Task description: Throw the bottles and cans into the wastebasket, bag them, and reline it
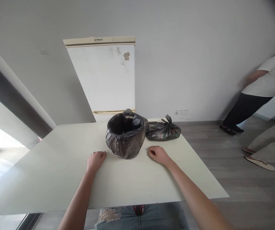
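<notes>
A small bin lined with a black plastic bag (126, 134) stands on the white table (56, 172), its mouth open. Behind it to the right lies a tied black bag (163, 130), full and knotted at the top. My left hand (95, 160) rests on the table just left of the bin, fingers curled under with nothing in them. My right hand (158, 154) rests on the table just right of the bin, fingers also curled and holding nothing. Neither hand touches the bin.
A white fridge (104, 76) stands against the wall behind the table. At the right, one person (259, 92) stands on the wood floor and another person's legs and shoes (259, 161) show nearer. A window runs along the left.
</notes>
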Motion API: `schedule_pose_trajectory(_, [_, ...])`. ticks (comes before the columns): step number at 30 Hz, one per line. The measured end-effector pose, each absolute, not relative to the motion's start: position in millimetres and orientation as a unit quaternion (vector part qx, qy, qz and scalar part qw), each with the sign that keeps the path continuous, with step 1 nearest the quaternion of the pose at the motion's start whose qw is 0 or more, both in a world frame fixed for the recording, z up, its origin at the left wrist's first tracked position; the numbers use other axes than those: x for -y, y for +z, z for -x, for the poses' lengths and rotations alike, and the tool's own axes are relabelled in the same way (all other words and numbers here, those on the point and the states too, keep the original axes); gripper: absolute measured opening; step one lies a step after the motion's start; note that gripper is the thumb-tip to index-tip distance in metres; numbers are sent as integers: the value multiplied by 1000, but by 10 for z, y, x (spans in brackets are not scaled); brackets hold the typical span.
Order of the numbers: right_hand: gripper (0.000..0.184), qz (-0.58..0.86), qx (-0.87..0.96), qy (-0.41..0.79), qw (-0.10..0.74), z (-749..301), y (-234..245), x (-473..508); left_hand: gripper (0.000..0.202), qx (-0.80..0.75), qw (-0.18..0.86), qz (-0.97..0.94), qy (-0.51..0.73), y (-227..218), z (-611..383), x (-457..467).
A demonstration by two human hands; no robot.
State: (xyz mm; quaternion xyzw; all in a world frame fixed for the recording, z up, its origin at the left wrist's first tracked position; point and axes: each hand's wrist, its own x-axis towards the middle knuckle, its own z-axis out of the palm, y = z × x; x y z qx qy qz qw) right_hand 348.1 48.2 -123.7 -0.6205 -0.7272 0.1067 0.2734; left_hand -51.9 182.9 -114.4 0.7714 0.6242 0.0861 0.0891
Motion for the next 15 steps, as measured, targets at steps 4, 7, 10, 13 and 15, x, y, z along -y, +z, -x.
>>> schedule_pose_trajectory(4, [28,621,727,107,274,-3481,-1234,-480,53,-622,93,-772,98,-1159,522,-1827])
schedule_pose_trajectory(7, [29,621,726,107,275,-3482,-1238,-484,51,-619,99,-770,116,-1182,522,-1832])
schedule_pose_trajectory(10, [30,622,725,109,276,-3484,-1246,-487,50,-617,115,-764,147,-1196,535,-1855])
schedule_pose_trajectory(13, [30,622,724,111,277,-3490,-1251,-483,49,-608,139,-755,203,-1169,576,-1858])
schedule_pose_trajectory(15, [30,622,723,112,277,-3496,-1254,-480,50,-603,146,-743,252,-1117,610,-1790])
